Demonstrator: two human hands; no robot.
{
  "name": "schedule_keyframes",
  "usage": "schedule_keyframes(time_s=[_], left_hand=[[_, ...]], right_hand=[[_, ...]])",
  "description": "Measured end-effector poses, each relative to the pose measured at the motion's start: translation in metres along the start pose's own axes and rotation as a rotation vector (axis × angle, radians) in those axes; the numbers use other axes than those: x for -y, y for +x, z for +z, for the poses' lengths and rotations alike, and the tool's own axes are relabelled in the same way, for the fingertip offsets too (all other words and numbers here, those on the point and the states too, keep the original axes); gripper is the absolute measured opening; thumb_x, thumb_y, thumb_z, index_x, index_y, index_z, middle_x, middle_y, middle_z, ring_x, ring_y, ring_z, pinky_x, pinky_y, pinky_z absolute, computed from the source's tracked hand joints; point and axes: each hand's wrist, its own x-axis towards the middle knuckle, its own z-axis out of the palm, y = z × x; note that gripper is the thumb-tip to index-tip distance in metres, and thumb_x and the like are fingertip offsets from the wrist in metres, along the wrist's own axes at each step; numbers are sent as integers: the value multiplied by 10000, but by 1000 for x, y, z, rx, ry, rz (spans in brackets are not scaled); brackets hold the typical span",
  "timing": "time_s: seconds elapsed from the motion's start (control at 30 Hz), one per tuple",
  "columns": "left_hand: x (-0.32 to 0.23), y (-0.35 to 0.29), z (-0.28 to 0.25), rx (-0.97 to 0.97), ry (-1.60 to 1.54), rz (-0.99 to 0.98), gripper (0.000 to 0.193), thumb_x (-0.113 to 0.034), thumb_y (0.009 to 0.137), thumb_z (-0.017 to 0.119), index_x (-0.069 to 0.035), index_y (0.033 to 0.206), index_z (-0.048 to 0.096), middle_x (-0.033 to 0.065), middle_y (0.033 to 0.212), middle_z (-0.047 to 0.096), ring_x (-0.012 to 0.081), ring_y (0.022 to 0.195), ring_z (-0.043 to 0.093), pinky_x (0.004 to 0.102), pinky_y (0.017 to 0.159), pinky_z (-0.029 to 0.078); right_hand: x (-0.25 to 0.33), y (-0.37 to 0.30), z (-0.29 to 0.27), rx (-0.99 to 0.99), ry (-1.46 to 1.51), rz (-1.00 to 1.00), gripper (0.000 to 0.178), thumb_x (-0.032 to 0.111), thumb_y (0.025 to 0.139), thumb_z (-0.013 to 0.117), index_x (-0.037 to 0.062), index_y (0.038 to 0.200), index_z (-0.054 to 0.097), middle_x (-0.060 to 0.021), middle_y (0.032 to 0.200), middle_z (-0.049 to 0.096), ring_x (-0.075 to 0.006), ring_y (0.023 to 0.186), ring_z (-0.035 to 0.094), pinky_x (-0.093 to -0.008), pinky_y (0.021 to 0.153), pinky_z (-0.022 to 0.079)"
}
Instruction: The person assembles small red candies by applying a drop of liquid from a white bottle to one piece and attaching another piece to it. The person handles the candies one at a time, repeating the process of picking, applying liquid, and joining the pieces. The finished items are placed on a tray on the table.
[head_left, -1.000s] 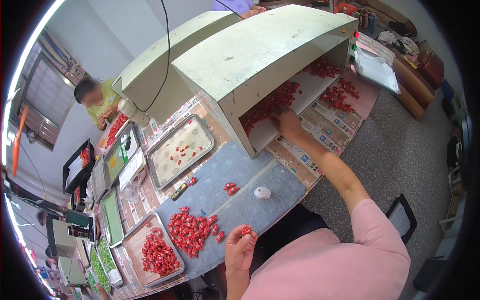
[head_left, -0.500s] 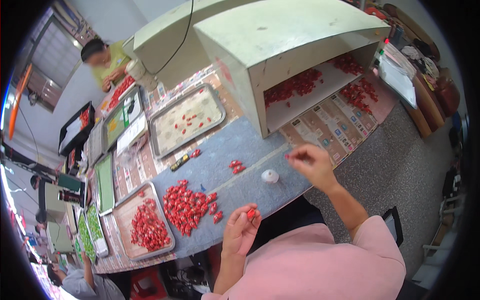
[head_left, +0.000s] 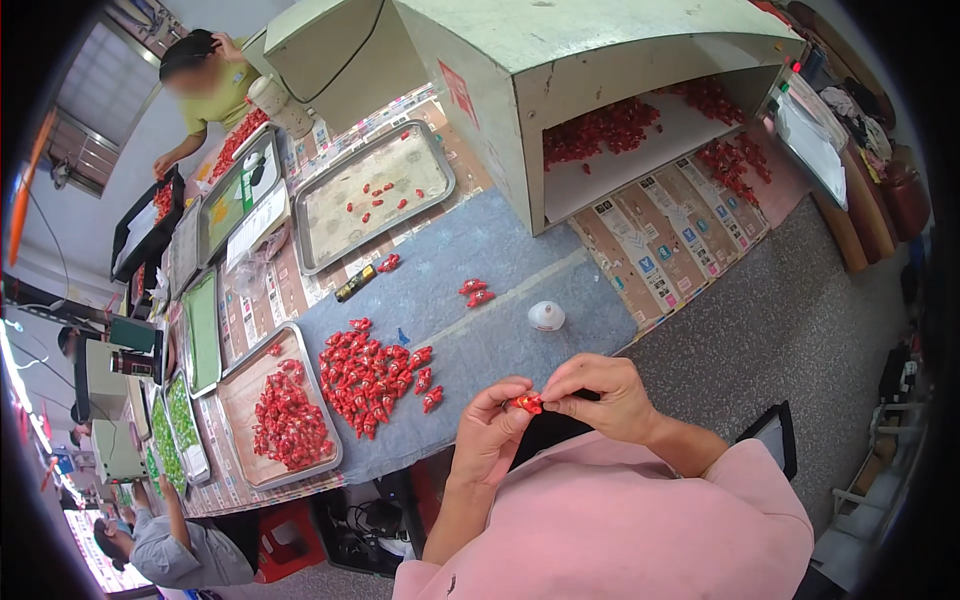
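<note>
While the left hand [head_left: 485, 430] pinched a small red piece [head_left: 527, 402] between its fingers, just off the near edge of the desk [head_left: 645, 235] as the camera saw it, the right hand [head_left: 612, 400] met it from the other side, thumb and forefinger pinching at the piece's right end; whether they also held some smaller part there could not be told. Good handling seemed to call for a steady left grip, firm enough to stop so small a thing rolling yet light enough to spare its surface, with the right fingers making the fine movements. Bracing the wrists on the near edge would probably have helped. Holding the piece farther in, over the blue cloth [head_left: 590, 300], looked safer, since a slip could have sent it to the floor [head_left: 700, 310]. The white bottle [head_left: 546, 316] stood on the cloth near that edge, so the right hand needed care not to knock it. Farther left, a pile of red pieces [head_left: 368, 378] lay beside a metal tray [head_left: 237, 408].
</note>
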Motion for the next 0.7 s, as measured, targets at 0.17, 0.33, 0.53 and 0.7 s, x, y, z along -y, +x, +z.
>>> schedule_keyframes(time_s=[0.17,0.33,0.53,0.7], left_hand=[[1,0,-3,-21,91,13,286,58,746,735,-32,1010,672,93,1138,608,186,998,621,305,899,506],[-2,0,2,-29,344,148,269,64,726,747,-25,973,683,90,1080,601,176,958,610,306,877,503],[-5,-1,2,-28,419,161,247,73,718,748,-27,937,693,92,1049,602,182,946,606,313,860,510],[-6,-1,-3,12,457,182,236,78,744,733,-23,954,695,104,1035,610,186,956,608,308,866,506]], right_hand=[[-2,-2,-1,25,14,26,168,-43,731,744,35,879,721,-85,867,691,-188,810,667,-281,715,527],[3,-2,-5,71,-37,44,150,-35,758,708,26,895,720,-93,863,691,-187,780,672,-272,685,525],[5,-3,-5,81,-101,49,172,-40,737,708,36,889,726,-95,867,698,-190,788,684,-276,697,540],[4,-4,-3,87,-102,43,168,-38,734,702,38,882,725,-92,867,698,-190,784,687,-277,696,544]])
